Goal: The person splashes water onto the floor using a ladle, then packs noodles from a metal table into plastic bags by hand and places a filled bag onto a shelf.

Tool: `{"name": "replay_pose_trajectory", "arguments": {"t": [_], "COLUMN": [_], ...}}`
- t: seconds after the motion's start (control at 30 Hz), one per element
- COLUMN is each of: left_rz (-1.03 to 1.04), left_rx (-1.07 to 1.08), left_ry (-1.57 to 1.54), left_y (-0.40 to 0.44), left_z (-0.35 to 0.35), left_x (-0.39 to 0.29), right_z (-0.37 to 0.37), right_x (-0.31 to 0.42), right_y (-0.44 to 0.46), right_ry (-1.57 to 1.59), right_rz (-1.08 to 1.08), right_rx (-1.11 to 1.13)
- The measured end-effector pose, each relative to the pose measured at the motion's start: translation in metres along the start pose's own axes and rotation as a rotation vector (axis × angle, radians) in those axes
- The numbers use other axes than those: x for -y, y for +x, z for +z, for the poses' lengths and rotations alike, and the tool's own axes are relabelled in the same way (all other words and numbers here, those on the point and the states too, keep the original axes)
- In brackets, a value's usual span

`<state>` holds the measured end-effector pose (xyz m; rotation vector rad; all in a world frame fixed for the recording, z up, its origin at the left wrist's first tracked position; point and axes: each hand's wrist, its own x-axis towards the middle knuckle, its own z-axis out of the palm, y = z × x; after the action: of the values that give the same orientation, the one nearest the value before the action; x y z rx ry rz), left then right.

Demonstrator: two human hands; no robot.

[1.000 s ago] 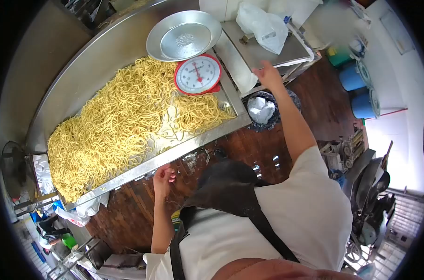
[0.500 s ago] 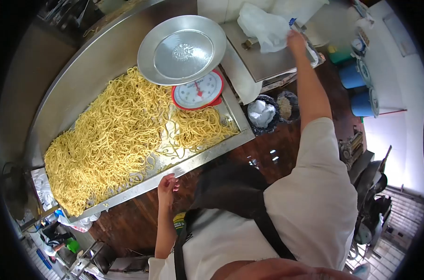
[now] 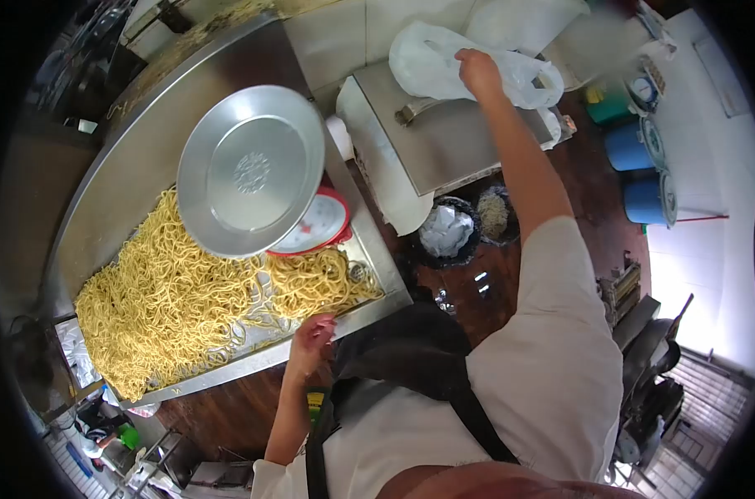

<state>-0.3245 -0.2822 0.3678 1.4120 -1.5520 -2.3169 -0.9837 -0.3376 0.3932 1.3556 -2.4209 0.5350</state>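
Observation:
My right hand (image 3: 481, 73) is closed on white plastic bags (image 3: 431, 62) lying over a metal side table (image 3: 444, 141). Near the front rim of a steel tray table (image 3: 269, 356), my left hand (image 3: 313, 339) hovers with fingers curled; whether it holds anything is too small to tell. Yellow noodles (image 3: 170, 308) are heaped across the tray. A red scale (image 3: 318, 223) stands among them, its round metal pan (image 3: 249, 170) partly covering the dial.
Below the side table are a black-lined bin (image 3: 446, 231) and another container (image 3: 494, 214). Blue barrels (image 3: 635, 148) stand at the right. Pans (image 3: 643, 349) are stacked at the lower right. A person (image 3: 91, 447) is far off at lower left.
My right hand has moved up onto the plastic bags, which now look more spread out. The view has shifted, and my left hand now appears nearer the small noodle pile.

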Motion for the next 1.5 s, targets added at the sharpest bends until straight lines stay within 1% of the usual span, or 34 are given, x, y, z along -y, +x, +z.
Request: {"name": "replay_pose_trajectory", "arguments": {"t": [0.03, 0.07, 0.13, 0.2, 0.27, 0.3, 0.37, 0.4, 0.47, 0.5, 0.53, 0.57, 0.6, 0.67, 0.7, 0.73, 0.77, 0.8, 0.83, 0.9, 0.93, 1.0, 1.03, 1.07, 1.1, 1.13, 1.17, 1.23, 1.3, 1.33, 1.37, 1.43, 1.47, 1.5], "left_rz": [-0.003, 0.062, 0.097, 0.162, 0.257, 0.305, 0.346, 0.37, 0.471, 0.539, 0.557, 0.789, 1.023, 1.28, 1.276, 1.274, 1.158, 1.038, 0.92, 0.915, 0.912, 0.836, 0.796, 0.778, 0.918, 1.06, 1.204, 1.348, 1.366, 1.366, 1.274, 1.037, 0.831, 0.625], "left_rx": [0.013, 0.048, 0.108, 0.143, 0.153, 0.164, 0.156, 0.153, 0.112, 0.025, -0.041, -0.134, -0.23, -0.311, -0.32, -0.328, -0.335, -0.342, -0.347, -0.374, -0.389, -0.35, -0.331, -0.439, -0.465, -0.488, -0.51, -0.453, -0.128, 0.033, 0.146, -0.014, 0.011, 0.03], "left_ry": [0.011, 0.058, 0.188, 0.354, 0.452, 0.5, 0.431, 0.397, 0.462, 0.458, 0.452, 0.494, 0.533, 0.671, 0.668, 0.667, 0.712, 0.755, 0.796, 0.903, 0.956, 0.99, 1.006, 0.96, 0.879, 0.794, 0.703, 0.543, 0.683, 0.745, 0.621, 0.394, 0.274, 0.151], "left_y": [0.011, 0.02, 0.04, 0.059, 0.08, 0.09, 0.112, 0.125, 0.146, 0.169, 0.18, 0.202, 0.225, 0.27, 0.296, 0.321, 0.335, 0.347, 0.361, 0.395, 0.41, 0.429, 0.408, 0.382, 0.35, 0.326, 0.303, 0.245, 0.215, 0.204, 0.201, 0.174, 0.164, 0.15], "left_z": [0.017, 0.038, 0.077, 0.109, 0.133, 0.144, 0.162, 0.17, 0.188, 0.198, 0.213, 0.227, 0.24, 0.263, 0.271, 0.275, 0.274, 0.271, 0.266, 0.255, 0.248, 0.229, 0.231, 0.238, 0.242, 0.246, 0.249, 0.263, 0.251, 0.243, 0.231, 0.213, 0.193, 0.176], "left_x": [-0.005, -0.013, -0.038, -0.071, -0.104, -0.119, -0.142, -0.156, -0.192, -0.198, -0.229, -0.245, -0.261, -0.294, -0.298, -0.297, -0.296, -0.293, -0.291, -0.283, -0.281, -0.285, -0.298, -0.299, -0.3, -0.3, -0.3, -0.292, -0.268, -0.258, -0.233, -0.19, -0.169, -0.151], "right_z": [0.027, 0.049, 0.084, 0.103, 0.089, 0.079, 0.064, 0.067, 0.078, 0.066, 0.04, 0.023, 0.019, 0.012, -0.015, -0.059, -0.082, -0.079, -0.091, -0.124, -0.136, -0.158, -0.165, -0.17, -0.175, -0.177, -0.181, -0.187, -0.196, -0.205, -0.209, -0.211, -0.204, -0.196], "right_x": [-0.027, -0.047, -0.067, -0.08, -0.078, -0.075, -0.069, -0.067, -0.066, -0.061, -0.051, -0.043, -0.038, -0.029, -0.018, 0.0, 0.008, 0.004, 0.003, -0.002, -0.005, -0.015, -0.017, -0.018, -0.021, -0.03, -0.028, -0.021, 0.002, 0.022, 0.035, 0.056, 0.053, 0.079], "right_y": [0.024, 0.034, 0.02, 0.022, 0.027, 0.025, 0.02, 0.018, 0.007, 0.003, -0.001, -0.007, -0.011, -0.023, -0.027, -0.022, -0.02, -0.025, -0.025, -0.033, -0.042, -0.061, -0.07, -0.079, -0.088, -0.099, -0.104, -0.115, -0.11, -0.108, -0.108, -0.112, -0.128, -0.13], "right_ry": [-0.093, -0.188, -0.274, -0.269, -0.179, -0.096, 0.063, 0.235, 0.57, 0.623, 0.675, 0.728, 0.777, 0.875, 0.811, 0.747, 0.684, 0.876, 1.077, 1.478, 1.538, 1.656, 1.626, 1.598, 1.57, 1.483, 1.488, 1.492, 1.399, 1.324, 1.304, 1.269, 1.444, 1.902], "right_rz": [0.043, 0.083, -0.042, -0.065, 0.029, 0.035, 0.046, 0.081, 0.15, 0.201, 0.252, 0.303, 0.278, 0.228, 0.232, 0.234, 0.234, 0.199, 0.227, 0.285, 0.238, 0.137, 0.176, 0.214, 0.256, 0.171, 0.112, -0.003, -0.262, -0.276, -0.339, -0.475, -0.284, -0.103], "right_rx": [0.21, 0.424, 0.26, 0.309, 0.579, 0.527, 0.414, 0.277, -0.001, 0.051, 0.104, 0.156, 0.16, 0.175, 0.257, 0.334, 0.412, 0.306, 0.354, 0.453, 0.445, 0.433, 0.42, 0.403, 0.389, 0.389, 0.493, 0.713, 1.046, 1.249, 1.256, 1.282, 1.115, 0.838]}}
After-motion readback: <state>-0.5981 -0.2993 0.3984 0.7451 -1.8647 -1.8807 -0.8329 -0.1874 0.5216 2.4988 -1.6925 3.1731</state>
